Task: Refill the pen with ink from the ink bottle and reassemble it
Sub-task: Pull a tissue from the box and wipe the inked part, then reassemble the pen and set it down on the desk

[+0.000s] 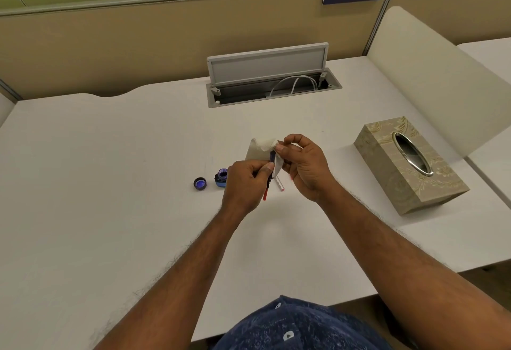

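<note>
Midair, left hand (244, 186) pinches pen (268, 183); right hand (305, 168) fingers (289, 149) hold tissue (260, 149) round it.

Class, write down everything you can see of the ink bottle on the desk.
The ink bottle is small, squat and dark blue, apparently glass, with a lighter blue band low on its body. It stands upright on the white desk, open, its mouth stained violet-blue. Its cap lies just apart to its left, inside up. The left hand covers its right edge; whether they touch cannot be told.
</note>
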